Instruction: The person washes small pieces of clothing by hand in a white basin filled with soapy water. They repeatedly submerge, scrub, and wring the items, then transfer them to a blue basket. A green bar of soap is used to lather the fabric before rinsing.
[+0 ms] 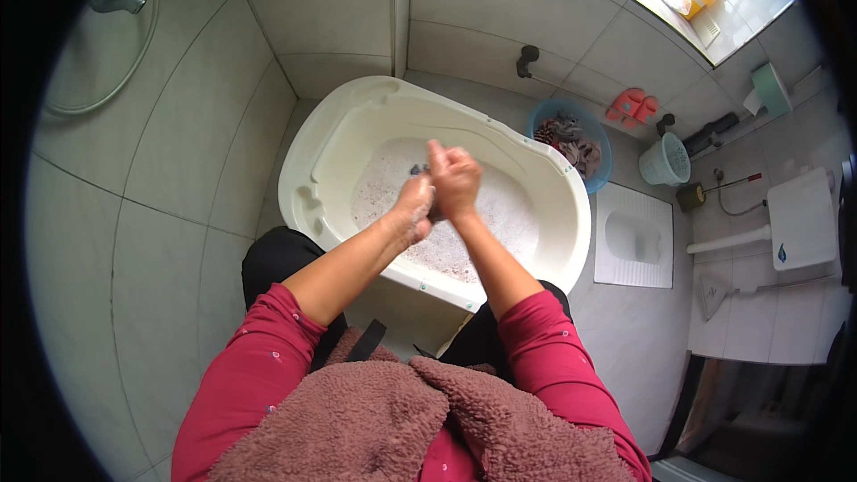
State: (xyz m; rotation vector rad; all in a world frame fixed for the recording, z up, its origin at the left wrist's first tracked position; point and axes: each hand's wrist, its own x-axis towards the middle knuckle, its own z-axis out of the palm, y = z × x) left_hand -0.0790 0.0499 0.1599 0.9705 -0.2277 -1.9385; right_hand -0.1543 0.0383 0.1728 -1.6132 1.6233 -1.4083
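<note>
A white plastic baby bathtub (428, 285) stands before me with cloudy, sudsy water (503, 214) in it. Over the water, my left hand (414, 206) and my right hand (456, 177) press together, both blurred. A small dark cloth item (420, 169) shows just past the fingers, and more dark material shows between the palms. Both hands are closed on it; most of it is hidden by them. Suds cling to my left hand.
Beyond the tub's right end sits a blue basin (606, 157) of clothes. Pink slippers (631, 107), a pale bucket (665, 159), a toilet brush (693, 196) and a squat toilet (634, 235) are at the right. A tiled wall (167, 147) rises at left.
</note>
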